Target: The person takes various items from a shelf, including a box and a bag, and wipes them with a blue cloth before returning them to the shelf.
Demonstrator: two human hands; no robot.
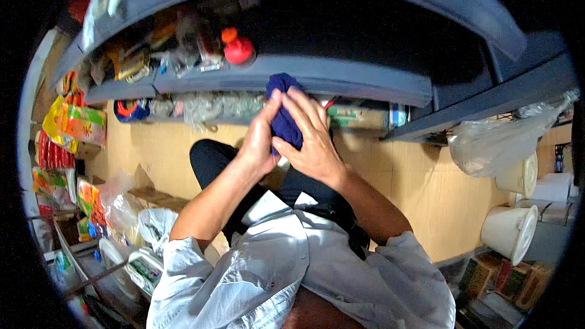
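Note:
A dark blue cloth (285, 130), folded or bunched into a long bundle, is pressed between my two hands above my lap. My left hand (260, 139) lies along its left side with the fingers pointing away from me. Across its right side and top rests my right hand (315, 146), fingers stretched out and thumb on the near end. The far end of the cloth sticks out beyond my fingertips, in front of the edge of a grey shelf (320, 71). Parts of the cloth are hidden under the fingers.
On the shelf stands a red bottle with an orange cap (238, 51), beside blurred small items. A clear plastic bag (493, 146) hangs at the right above white buckets (507, 233). Colourful food packets (84, 123) and bags line the left. Cardboard boxes (502, 278) sit at lower right.

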